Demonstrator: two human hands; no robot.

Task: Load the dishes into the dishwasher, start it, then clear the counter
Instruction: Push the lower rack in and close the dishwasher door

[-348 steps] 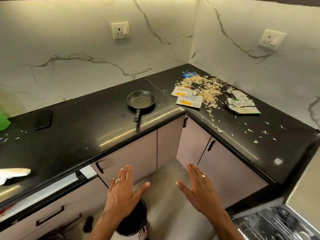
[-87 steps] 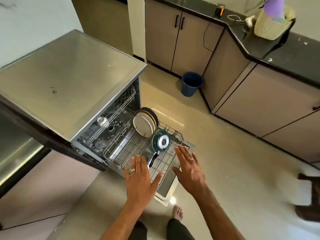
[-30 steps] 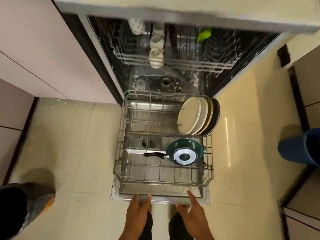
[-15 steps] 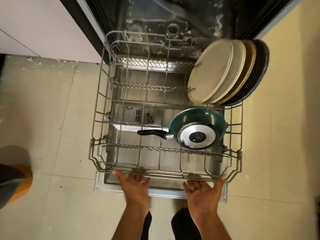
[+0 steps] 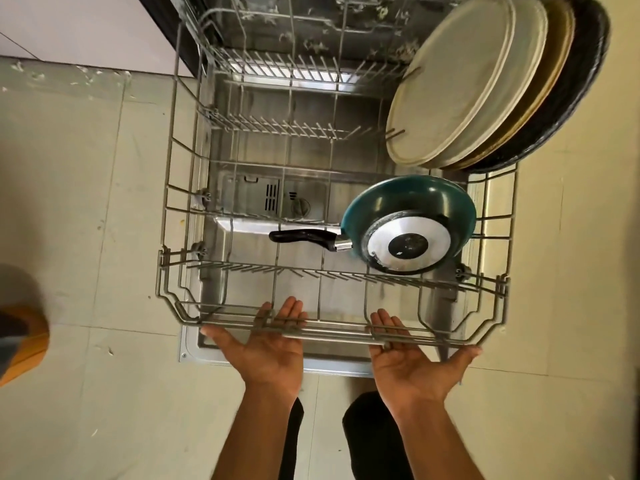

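Tiled floor [image 5: 86, 202]; both flat palms (left hand [image 5: 268, 344], right hand [image 5: 407, 362]) touch rack [image 5: 339, 332].

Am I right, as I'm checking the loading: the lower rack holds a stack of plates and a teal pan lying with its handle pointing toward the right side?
Not quite. In the head view the teal pan has its handle pointing left. The plates do stand in the lower rack.
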